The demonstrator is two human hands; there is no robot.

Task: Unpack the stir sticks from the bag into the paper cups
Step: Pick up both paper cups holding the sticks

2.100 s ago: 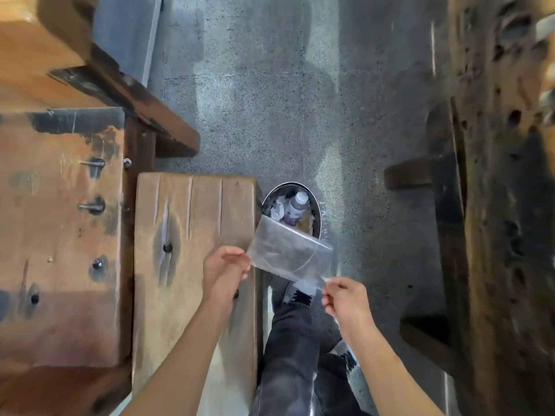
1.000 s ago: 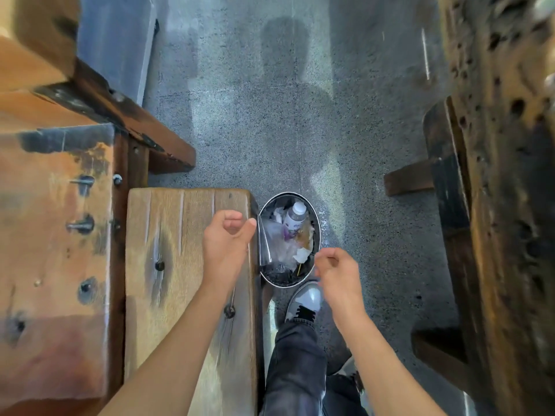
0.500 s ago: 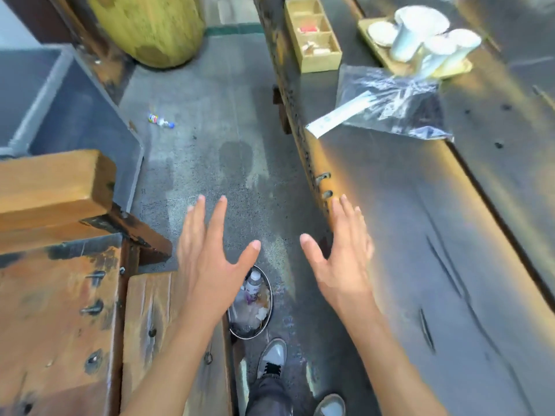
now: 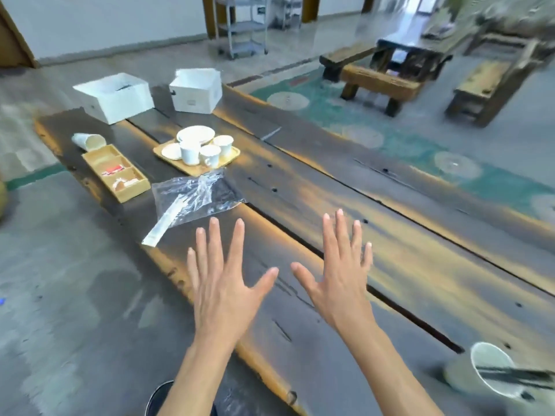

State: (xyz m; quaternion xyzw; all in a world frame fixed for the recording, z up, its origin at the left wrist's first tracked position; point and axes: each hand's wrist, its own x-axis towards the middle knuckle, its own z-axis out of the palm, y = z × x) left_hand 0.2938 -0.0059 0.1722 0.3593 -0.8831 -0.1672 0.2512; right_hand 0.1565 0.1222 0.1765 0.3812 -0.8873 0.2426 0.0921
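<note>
My left hand (image 4: 223, 279) and my right hand (image 4: 339, 273) hover side by side over the dark wooden table (image 4: 345, 205), palms down, fingers spread, holding nothing. Beyond my left fingertips a crumpled clear plastic bag (image 4: 199, 196) lies on the table with a white paper-wrapped strip (image 4: 162, 225) poking out of its near end. Farther back, white paper cups (image 4: 207, 153) stand on a small wooden tray (image 4: 198, 162). At the lower right a paper cup (image 4: 492, 372) holds several dark stir sticks (image 4: 516, 375).
A wooden compartment box (image 4: 115, 172) with sachets sits left of the bag, and a tipped paper cup (image 4: 88, 141) lies behind it. Two white boxes (image 4: 115, 96) stand at the table's far end. Wooden benches (image 4: 378, 81) fill the room's far right.
Earlier both hands held a clear bag over a bin on the floor, then let it go. The view has since swung up to the table, and both hands have opened flat.
</note>
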